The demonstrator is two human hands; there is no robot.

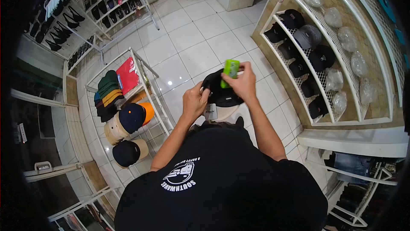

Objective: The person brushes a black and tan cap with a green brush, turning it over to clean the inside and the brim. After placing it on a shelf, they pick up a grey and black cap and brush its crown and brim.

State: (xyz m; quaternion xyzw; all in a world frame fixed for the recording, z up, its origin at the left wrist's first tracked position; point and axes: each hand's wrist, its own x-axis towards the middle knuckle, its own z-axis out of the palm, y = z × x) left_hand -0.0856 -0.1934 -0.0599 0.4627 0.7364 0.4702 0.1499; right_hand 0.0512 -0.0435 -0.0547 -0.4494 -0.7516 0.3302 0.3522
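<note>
Soft black fabric cap (225,100), rounded crown, matte; stiff bright green rectangular block (231,69), darker print on its face. Small pale rectangular tag (211,112) with dark lettering at the cap's lower left edge. Cap is in front of the torso, above the floor; block overlaps the cap's upper part, contact unclear. Left hand (195,101): grip closed on the cap's left edge. Right hand (244,83): grip closed around the block, over the cap's right side. Floor (190,34): glossy white square tiles, light reflections. Left: white metal rack (106,67) with knit beanies (109,89), a flat red package (128,75) and caps. Right: white wire-mesh shelving (354,123) with dark caps and crinkled clear plastic bundles (335,79).
</note>
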